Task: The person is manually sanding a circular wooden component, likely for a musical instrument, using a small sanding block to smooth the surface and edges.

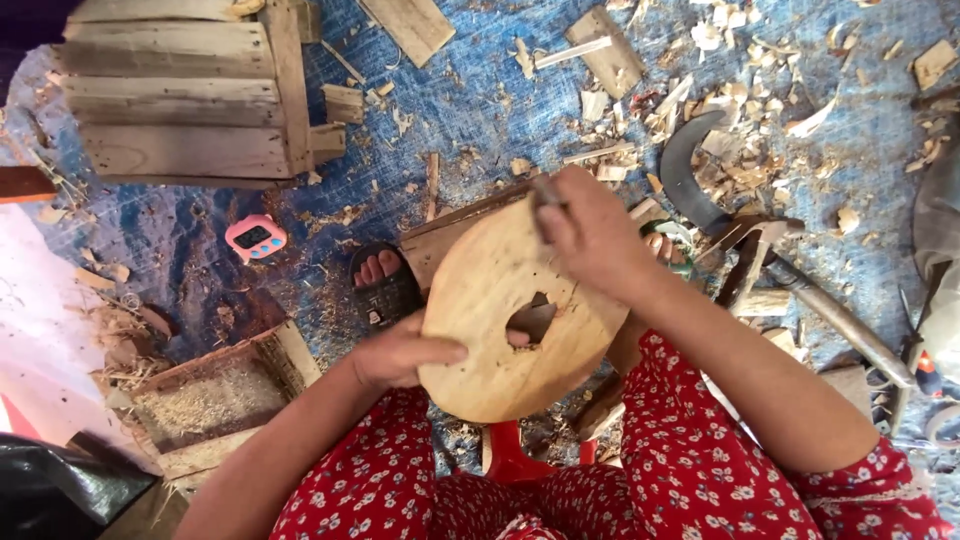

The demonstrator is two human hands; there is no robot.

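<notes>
A round wooden disc (490, 300) with a hole near its middle is held on edge over a wooden board (440, 235). My left hand (400, 352) grips the disc's lower left rim, a fingertip showing through the hole. My right hand (592, 232) rests on the disc's upper right rim, shut on a small thin tool (546, 190) whose tip touches the wood. My foot in a dark sandal (382, 285) sits just left of the disc.
A curved sickle blade (685, 170) and a hammer (750, 262) lie to the right among wood chips on a blue tarp. A pink timer (256, 237) lies left. A slatted wooden crate (180, 90) stands top left, a sawdust box (215, 395) bottom left.
</notes>
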